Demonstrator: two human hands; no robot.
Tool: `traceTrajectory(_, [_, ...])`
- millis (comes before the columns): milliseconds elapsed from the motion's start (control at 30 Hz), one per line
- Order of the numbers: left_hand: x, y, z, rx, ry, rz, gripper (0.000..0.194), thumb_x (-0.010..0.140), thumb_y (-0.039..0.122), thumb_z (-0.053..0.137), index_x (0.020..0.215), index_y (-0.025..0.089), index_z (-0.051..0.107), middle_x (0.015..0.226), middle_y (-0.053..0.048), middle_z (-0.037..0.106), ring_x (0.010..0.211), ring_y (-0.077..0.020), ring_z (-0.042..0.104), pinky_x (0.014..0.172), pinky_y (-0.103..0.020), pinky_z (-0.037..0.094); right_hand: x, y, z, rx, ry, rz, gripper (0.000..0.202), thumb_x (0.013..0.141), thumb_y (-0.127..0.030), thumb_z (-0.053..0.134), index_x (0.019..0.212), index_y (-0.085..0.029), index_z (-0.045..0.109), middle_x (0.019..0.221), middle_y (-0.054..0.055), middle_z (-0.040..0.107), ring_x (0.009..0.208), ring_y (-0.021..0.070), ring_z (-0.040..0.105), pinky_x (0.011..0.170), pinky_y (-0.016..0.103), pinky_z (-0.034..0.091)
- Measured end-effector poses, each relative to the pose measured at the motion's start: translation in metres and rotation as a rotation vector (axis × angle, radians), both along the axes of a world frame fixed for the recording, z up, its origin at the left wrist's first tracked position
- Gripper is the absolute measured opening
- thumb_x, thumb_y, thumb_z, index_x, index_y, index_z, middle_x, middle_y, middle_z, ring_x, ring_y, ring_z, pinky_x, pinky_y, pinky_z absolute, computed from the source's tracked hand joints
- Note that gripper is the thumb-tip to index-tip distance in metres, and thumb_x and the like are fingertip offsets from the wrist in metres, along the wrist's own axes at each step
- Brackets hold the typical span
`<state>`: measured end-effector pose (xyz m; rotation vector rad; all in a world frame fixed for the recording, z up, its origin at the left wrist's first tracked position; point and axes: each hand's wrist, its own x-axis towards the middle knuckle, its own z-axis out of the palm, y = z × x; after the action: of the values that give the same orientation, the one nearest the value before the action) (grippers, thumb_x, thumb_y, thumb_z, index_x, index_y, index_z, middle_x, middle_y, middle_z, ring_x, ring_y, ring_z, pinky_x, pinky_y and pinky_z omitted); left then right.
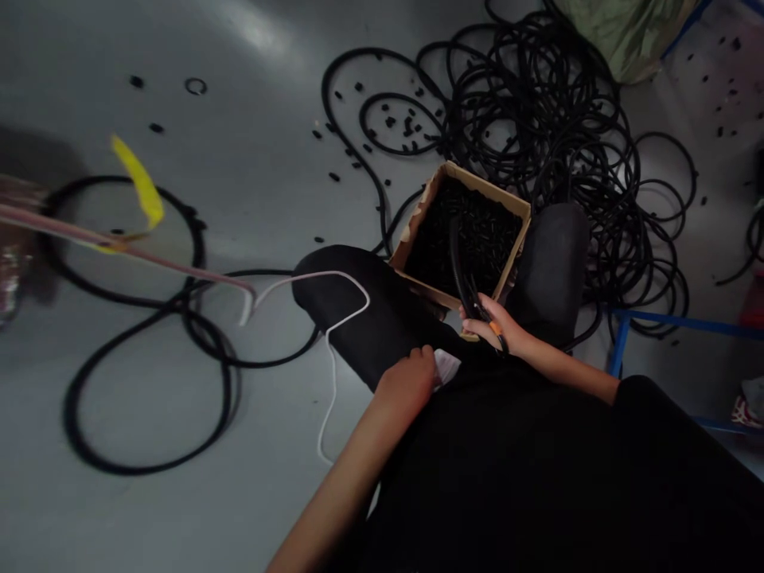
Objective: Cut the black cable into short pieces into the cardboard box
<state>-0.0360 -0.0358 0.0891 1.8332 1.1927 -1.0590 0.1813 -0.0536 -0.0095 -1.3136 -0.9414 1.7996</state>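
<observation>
My right hand (495,322) is closed round a length of black hose (458,259) at the near edge of a cardboard box. A dark tool with an orange patch (495,327) is in the same grip; its kind is not clear. The box (520,208) sits between my knees, filled with many short cut black pieces (477,231). Over my lap, my left hand (411,374) has its fingers curled at a small white crumpled-looking item (446,367), partly hidden by the hand.
A large tangle of black hose (537,103) lies beyond the box, with small black pieces scattered around it. More hose loops (149,465) rest on the floor at left. A white cord (334,374) crosses my leg. At right stands a blue frame (674,320).
</observation>
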Motion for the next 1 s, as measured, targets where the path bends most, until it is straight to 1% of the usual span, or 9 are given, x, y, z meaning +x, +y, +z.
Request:
traceTrajectory(167, [-0.004,0.000,0.002,-0.030,0.036,-0.004,0.043,0.123,0.016,0.058,0.163,0.002,0.068,0.160,-0.032,0.080,0.148,-0.0437,0.084,0.121,-0.051,0.070,0.005,0.002,-0.012,0.140,-0.090,0.133,0.039,0.095,-0.040,0.087,0.123,-0.024,0.065,0.119,0.005,0.075,0.113,0.0247,0.074,0.114,0.048,0.062])
traceTrajectory(267, [-0.005,0.005,-0.002,-0.014,-0.035,-0.032,0.054,0.123,0.013,0.055,0.177,0.011,0.062,0.170,-0.029,0.075,0.156,-0.0426,0.080,0.122,-0.052,0.070,0.001,0.002,-0.020,0.097,-0.067,0.146,0.035,0.097,-0.037,0.084,0.121,-0.025,0.063,0.117,0.004,0.074,0.106,0.0225,0.073,0.107,0.044,0.065])
traceTrajectory(367, [-0.009,0.012,-0.006,-0.070,-0.076,-0.053,0.071,0.119,0.012,0.065,0.188,0.021,0.053,0.180,-0.025,0.070,0.161,-0.0417,0.078,0.126,-0.053,0.069,-0.002,0.001,-0.023,0.101,-0.067,0.155,0.033,0.098,-0.035,0.083,0.120,-0.025,0.062,0.113,0.003,0.073,0.101,0.0215,0.072,0.099,0.040,0.064])
traceTrajectory(567, [-0.032,0.011,-0.010,-0.115,-0.116,-0.022,0.070,0.112,0.010,0.069,0.180,0.020,0.057,0.184,-0.022,0.069,0.165,-0.0390,0.075,0.127,-0.048,0.066,-0.002,-0.001,-0.023,0.172,-0.081,0.152,0.030,0.100,-0.032,0.082,0.122,-0.023,0.064,0.112,0.003,0.072,0.102,0.0221,0.070,0.099,0.040,0.062])
traceTrajectory(700, [-0.046,0.020,-0.031,-0.121,-0.238,0.030,0.056,0.109,0.022,0.066,0.165,0.020,0.066,0.167,-0.022,0.080,0.152,-0.0430,0.081,0.120,-0.055,0.068,-0.005,-0.001,-0.020,0.145,-0.140,0.154,0.030,0.099,-0.031,0.084,0.121,-0.023,0.065,0.113,0.003,0.073,0.106,0.0230,0.071,0.103,0.041,0.062])
traceTrajectory(767, [-0.045,0.033,-0.048,-0.009,-0.428,0.181,0.043,0.113,0.041,0.061,0.148,0.021,0.074,0.152,-0.021,0.086,0.142,-0.0440,0.084,0.119,-0.060,0.067,-0.006,0.000,-0.019,0.164,-0.168,0.169,0.032,0.099,-0.031,0.086,0.122,-0.023,0.065,0.116,0.004,0.075,0.108,0.0245,0.072,0.106,0.044,0.063])
traceTrajectory(867, [-0.028,0.052,-0.076,0.183,-0.829,0.646,0.058,0.112,0.073,0.058,0.134,0.023,0.079,0.142,-0.018,0.088,0.141,-0.0418,0.080,0.128,-0.059,0.061,-0.008,0.001,-0.019,0.185,-0.250,0.155,0.037,0.098,-0.031,0.087,0.126,-0.024,0.064,0.121,0.006,0.078,0.113,0.0267,0.075,0.109,0.046,0.064])
traceTrajectory(933, [-0.008,0.061,-0.093,0.128,-0.987,0.964,0.070,0.101,0.087,0.072,0.127,0.023,0.080,0.131,-0.014,0.089,0.130,-0.0385,0.082,0.120,-0.053,0.064,-0.012,0.001,-0.022,0.160,-0.300,0.131,0.037,0.098,-0.030,0.086,0.126,-0.025,0.062,0.120,0.004,0.078,0.112,0.0252,0.076,0.107,0.043,0.064])
traceTrajectory(1000, [0.011,0.068,-0.107,0.056,-1.037,1.147,0.072,0.088,0.087,0.088,0.117,0.022,0.080,0.113,-0.010,0.086,0.110,-0.0319,0.081,0.103,-0.044,0.066,-0.015,0.000,-0.024,0.119,-0.308,0.126,0.034,0.099,-0.028,0.083,0.124,-0.026,0.060,0.116,0.001,0.078,0.106,0.0218,0.077,0.102,0.038,0.064])
